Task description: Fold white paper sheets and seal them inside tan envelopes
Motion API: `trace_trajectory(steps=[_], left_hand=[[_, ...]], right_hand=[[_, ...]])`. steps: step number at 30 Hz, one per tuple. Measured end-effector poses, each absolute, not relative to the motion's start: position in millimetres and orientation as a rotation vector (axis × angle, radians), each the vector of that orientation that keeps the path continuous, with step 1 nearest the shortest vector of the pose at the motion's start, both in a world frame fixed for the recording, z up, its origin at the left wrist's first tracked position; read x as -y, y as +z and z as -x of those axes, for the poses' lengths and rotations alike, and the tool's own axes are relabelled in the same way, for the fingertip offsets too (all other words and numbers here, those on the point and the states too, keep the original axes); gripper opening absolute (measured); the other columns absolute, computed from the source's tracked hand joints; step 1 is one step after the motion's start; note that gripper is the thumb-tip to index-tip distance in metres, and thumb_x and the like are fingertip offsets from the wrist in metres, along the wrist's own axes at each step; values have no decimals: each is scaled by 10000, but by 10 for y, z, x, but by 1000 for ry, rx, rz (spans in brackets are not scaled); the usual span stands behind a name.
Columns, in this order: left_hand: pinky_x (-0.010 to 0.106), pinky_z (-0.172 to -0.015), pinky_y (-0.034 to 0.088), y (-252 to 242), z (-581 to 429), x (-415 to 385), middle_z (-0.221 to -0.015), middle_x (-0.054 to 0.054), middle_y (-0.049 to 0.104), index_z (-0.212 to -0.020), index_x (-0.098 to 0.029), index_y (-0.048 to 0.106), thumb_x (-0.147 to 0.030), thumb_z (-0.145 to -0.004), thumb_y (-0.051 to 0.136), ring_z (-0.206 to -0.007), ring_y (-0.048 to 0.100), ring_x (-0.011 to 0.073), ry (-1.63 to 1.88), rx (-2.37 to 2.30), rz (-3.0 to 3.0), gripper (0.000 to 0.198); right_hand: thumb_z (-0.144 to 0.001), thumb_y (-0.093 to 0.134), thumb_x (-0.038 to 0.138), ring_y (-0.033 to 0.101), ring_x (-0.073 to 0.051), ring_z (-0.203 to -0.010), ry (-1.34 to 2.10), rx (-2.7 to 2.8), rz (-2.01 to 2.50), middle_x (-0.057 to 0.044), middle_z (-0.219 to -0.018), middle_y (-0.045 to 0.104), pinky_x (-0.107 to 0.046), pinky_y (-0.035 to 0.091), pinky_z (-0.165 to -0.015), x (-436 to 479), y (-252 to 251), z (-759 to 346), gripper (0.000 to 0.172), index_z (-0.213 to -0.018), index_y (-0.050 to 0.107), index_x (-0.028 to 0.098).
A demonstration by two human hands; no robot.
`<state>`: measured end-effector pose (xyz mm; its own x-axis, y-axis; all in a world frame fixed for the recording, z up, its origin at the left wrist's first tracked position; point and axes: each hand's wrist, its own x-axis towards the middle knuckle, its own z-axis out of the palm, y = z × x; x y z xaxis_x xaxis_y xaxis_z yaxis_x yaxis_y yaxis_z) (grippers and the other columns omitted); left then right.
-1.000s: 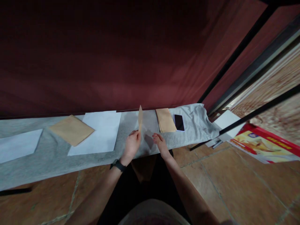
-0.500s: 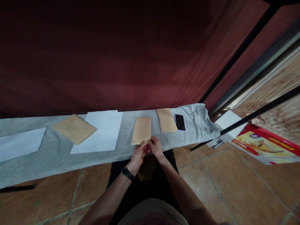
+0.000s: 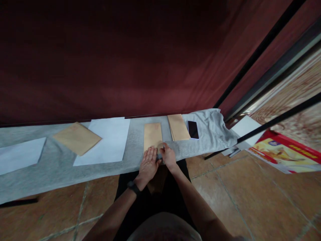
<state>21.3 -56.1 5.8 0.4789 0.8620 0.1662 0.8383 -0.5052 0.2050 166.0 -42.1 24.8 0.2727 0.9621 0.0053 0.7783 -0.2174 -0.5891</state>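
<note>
A brown paper envelope point(image 3: 152, 134) lies upright to me on the grey cloth point(image 3: 136, 140), its lower end under my hands. My left hand point(image 3: 148, 164) rests flat over its lower left part, fingers stretched out and close together. At the lower right corner of the envelope, my right hand point(image 3: 168, 156) is closed with the fingers curled; whatever is between its fingertips is hidden. To the right lie more brown envelopes point(image 3: 179, 127), slightly fanned, with a dark-screened phone point(image 3: 193, 130) beside them.
Another brown envelope point(image 3: 77, 138) lies askew, overlapping a white sheet point(image 3: 107, 144). A second white sheet point(image 3: 21, 154) is at the far left. Behind the narrow covered table hangs a dark red surface point(image 3: 125, 67). Black bars point(image 3: 276, 124) and a red-yellow box point(image 3: 288, 152) are at right.
My left hand has gone from pinching at the envelope's lower edge to lying flat on it. The right hand has curled and shifted slightly at the corner.
</note>
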Motion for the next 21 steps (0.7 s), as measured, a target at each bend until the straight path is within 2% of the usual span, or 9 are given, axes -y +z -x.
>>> trace_trajectory(steps=[3,6,11,15,21], left_hand=[[485,-1264,259,28,-221,530,-1641,224,316,-1548,-14,379,-383,-1030,370,-1552,265,301,320,-1573,-2617,637],[464,-1270,243,33,-224,444,-1649,202,309,-1555,-32,379,-342,-1037,335,-1555,256,282,262,-1609,-2583,605],[466,-1270,227,52,-217,167,-1670,147,296,-1575,-123,380,-272,-1036,289,-1564,238,263,182,-1593,-2556,566],[482,-1263,222,41,-262,-131,-1684,143,270,-1590,-138,351,-334,-1041,302,-1573,213,273,220,-1638,-2533,585],[523,-1265,165,40,-372,-589,-1682,143,279,-1606,-136,311,-414,-1041,291,-1580,181,295,238,-1627,-2552,630]], right_hand=[[-1018,487,208,712,-259,-1013,331,1670,2108,-148,-1133,739,-349,541,-884,478,259,-1637,378,-1380,587,167],[-1037,451,221,634,-279,-1196,185,1802,1981,-180,-1290,679,-413,501,-1020,581,197,-1629,393,-1399,581,139],[-1057,432,252,473,-225,-1429,174,2050,1643,-123,-1525,545,-435,340,-1222,777,9,-1653,462,-1503,497,152],[-1059,475,328,415,-258,-1479,127,2112,1675,-123,-1584,472,-472,297,-1242,837,-38,-1667,526,-1554,427,159],[-1060,480,365,383,-272,-1498,121,2156,1701,-136,-1611,429,-503,309,-1227,835,4,-1660,519,-1550,439,200]])
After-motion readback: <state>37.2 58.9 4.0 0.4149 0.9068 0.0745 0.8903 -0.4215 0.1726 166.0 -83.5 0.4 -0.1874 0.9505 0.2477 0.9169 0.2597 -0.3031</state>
